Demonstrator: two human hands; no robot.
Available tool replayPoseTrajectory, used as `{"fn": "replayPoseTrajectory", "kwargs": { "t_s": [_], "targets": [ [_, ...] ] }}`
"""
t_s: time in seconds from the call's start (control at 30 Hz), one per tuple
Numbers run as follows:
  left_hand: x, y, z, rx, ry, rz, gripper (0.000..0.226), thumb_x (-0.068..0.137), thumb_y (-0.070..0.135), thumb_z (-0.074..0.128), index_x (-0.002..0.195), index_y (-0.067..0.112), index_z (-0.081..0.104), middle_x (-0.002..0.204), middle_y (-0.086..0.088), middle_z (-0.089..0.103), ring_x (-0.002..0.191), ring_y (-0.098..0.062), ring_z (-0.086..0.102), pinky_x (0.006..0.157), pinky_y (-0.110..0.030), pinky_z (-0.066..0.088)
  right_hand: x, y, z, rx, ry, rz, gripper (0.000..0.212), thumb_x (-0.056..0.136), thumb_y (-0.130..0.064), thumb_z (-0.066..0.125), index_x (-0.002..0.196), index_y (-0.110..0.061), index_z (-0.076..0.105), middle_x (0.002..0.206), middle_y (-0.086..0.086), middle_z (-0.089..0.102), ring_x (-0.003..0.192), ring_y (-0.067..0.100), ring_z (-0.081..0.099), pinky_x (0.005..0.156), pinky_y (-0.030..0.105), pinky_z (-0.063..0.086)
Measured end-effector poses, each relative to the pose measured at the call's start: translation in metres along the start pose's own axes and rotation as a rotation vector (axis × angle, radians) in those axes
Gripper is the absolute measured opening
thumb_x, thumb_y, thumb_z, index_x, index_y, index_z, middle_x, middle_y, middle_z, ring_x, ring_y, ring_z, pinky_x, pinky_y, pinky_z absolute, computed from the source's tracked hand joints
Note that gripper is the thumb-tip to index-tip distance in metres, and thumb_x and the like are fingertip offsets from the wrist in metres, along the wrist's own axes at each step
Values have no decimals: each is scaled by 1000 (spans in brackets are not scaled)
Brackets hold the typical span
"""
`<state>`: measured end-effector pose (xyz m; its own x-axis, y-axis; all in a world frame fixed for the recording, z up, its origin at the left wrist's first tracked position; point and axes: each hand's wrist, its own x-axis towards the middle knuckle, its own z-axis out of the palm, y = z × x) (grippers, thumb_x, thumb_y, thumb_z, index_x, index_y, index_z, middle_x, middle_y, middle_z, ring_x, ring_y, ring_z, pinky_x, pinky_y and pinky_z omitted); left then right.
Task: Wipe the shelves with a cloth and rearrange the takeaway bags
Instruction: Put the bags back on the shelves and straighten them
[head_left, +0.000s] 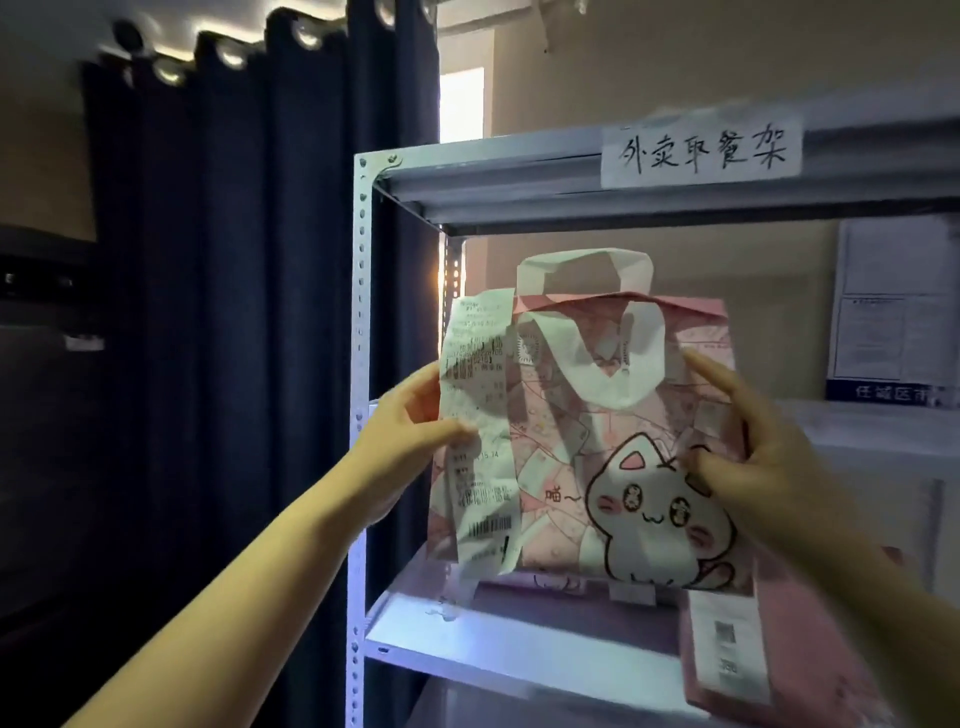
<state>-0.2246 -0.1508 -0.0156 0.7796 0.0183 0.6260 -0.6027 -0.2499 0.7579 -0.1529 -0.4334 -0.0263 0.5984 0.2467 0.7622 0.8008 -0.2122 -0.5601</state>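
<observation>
Bag: pink cat-print takeaway bag (613, 467), upright above the shelf (467, 634).
Left hand (410, 441): grips its nine o'clock edge, over the receipt (480, 415).
Right hand (748, 447): pinches its three o'clock edge.

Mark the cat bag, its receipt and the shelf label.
cat bag (639, 499): head view, on the printed cat face.
receipt (480, 415): head view, mid-strip, beside left thumb.
shelf label (701, 150): head view, centre of handwritten paper.

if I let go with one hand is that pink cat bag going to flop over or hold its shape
The pink cat bag probably holds its shape: its flat creased panels look like stiff paper. It seems light, since the left hand and right hand merely pinch its edges. The receipt hangs loose and may flap.
</observation>
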Motion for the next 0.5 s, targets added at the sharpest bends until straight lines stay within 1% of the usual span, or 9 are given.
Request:
{"fn": "replayPoseTrajectory", "kwargs": {
  "t_s": [0.07, 0.1, 0.17, 0.2, 0.3, 0.37, 0.4, 0.43, 0.5],
  "targets": [
    [22, 4, -13, 25, 9, 43, 54, 74, -2, 61, 125, 17, 58, 114, -10, 68, 107, -30, 64, 90, -42, 54, 25, -4, 7, 7, 40, -30, 80, 83, 8, 60, 133, -52, 41, 108, -13, 62, 78, 11, 64, 64, 26, 57],
    [34, 5, -21, 37, 16, 65, 53, 73, 0, 62, 124, 18, 58, 113, -8, 69, 107, -28, 64, 90, -40, 54, 37, -5, 11, 9, 60, -47, 81, 83, 10, 59, 132, -52, 41, 109, -11, 62, 77, 12, 64, 61, 22, 56],
    [57, 5, -36, 50, 25, 96, 53, 73, 4, 65, 123, 20, 59, 111, -6, 69, 106, -25, 65, 89, -39, 54, 64, -5, 21, 17, 95, -80, 82, 82, 12, 57, 131, -52, 43, 111, 6, 64, 76, 22, 63, 59, 17, 51],
    [69, 3, -45, 51, 26, 104, 54, 72, 5, 66, 123, 20, 58, 111, -6, 69, 105, -25, 65, 88, -40, 54, 77, -5, 27, 13, 115, -89, 81, 82, 12, 57, 130, -52, 43, 112, 6, 63, 73, 19, 62, 60, 13, 49],
    [101, -10, -69, 44, 10, 107, 55, 72, 3, 69, 124, 19, 57, 110, -7, 69, 104, -26, 66, 86, -38, 55, 113, -1, 48, -9, 149, -115, 80, 84, 13, 55, 132, -49, 40, 128, -8, 52, 74, -8, 56, 57, 1, 42],
    [119, -25, -82, 35, -1, 102, 57, 75, -3, 69, 125, 22, 57, 111, -7, 69, 104, -27, 65, 86, -39, 55, 132, 8, 64, 5, 154, -105, 85, 85, 14, 51, 132, -55, 35, 132, -19, 40, 77, -16, 58, 60, 5, 46],
    [128, -33, -87, 32, -1, 103, 59, 76, -5, 69, 126, 24, 56, 112, -7, 69, 104, -26, 66, 85, -39, 55, 139, 14, 73, -6, 162, -94, 87, 85, 14, 48, 131, -59, 34, 133, -23, 37, 83, -12, 60, 64, 11, 49],
    [137, -41, -92, 30, 4, 103, 60, 77, -6, 68, 127, 25, 55, 112, -6, 68, 104, -25, 66, 84, -37, 56, 147, 21, 81, -25, 171, -86, 89, 84, 14, 46, 130, -62, 33, 134, -25, 36, 98, -6, 59, 71, 17, 50],
    [152, -55, -100, 32, 14, 100, 62, 78, -8, 66, 129, 25, 53, 113, -5, 68, 103, -21, 66, 81, -33, 55, 162, 37, 97, -56, 175, -73, 88, 83, 14, 44, 135, -57, 34, 137, -25, 36, 119, 2, 47, 81, 15, 45]
  ]
}}
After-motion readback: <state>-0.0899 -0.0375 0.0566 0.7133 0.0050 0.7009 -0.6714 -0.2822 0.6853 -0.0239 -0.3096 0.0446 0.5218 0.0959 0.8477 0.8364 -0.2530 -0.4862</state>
